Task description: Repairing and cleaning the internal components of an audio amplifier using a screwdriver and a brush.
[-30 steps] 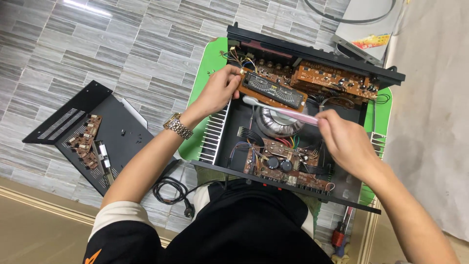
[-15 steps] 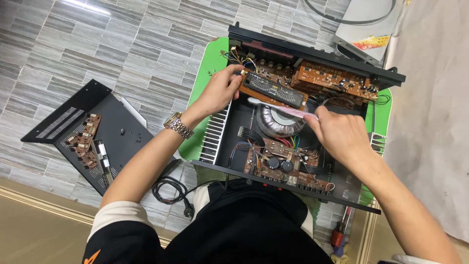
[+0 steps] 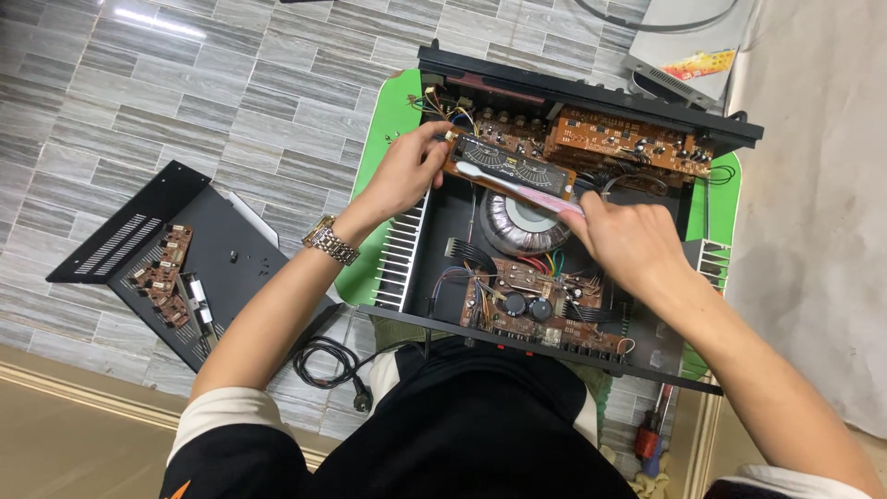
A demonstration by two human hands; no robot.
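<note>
An opened black amplifier chassis (image 3: 443, 240) lies on a green mat (image 3: 393, 111) on the tiled floor. My left hand (image 3: 407, 171) grips the left end of a brown circuit board (image 3: 517, 166) lifted above the chassis. My right hand (image 3: 628, 240) holds a pink-handled toothbrush (image 3: 527, 189), its white head resting on that board. Under the brush sits a round toroidal transformer (image 3: 522, 226). More brown boards lie at the back (image 3: 628, 143) and at the front (image 3: 536, 310) of the chassis.
The removed black cover (image 3: 222, 249) lies to the left with a small brown board (image 3: 162, 277) on it. A black power cord (image 3: 333, 365) coils near my knees. A red-handled screwdriver (image 3: 651, 430) lies at lower right. A grey device (image 3: 684, 46) sits at top right.
My right hand has drawn the toothbrush back and then pushed its head out again along the lifted board. My left hand has kept its hold on the board's end.
</note>
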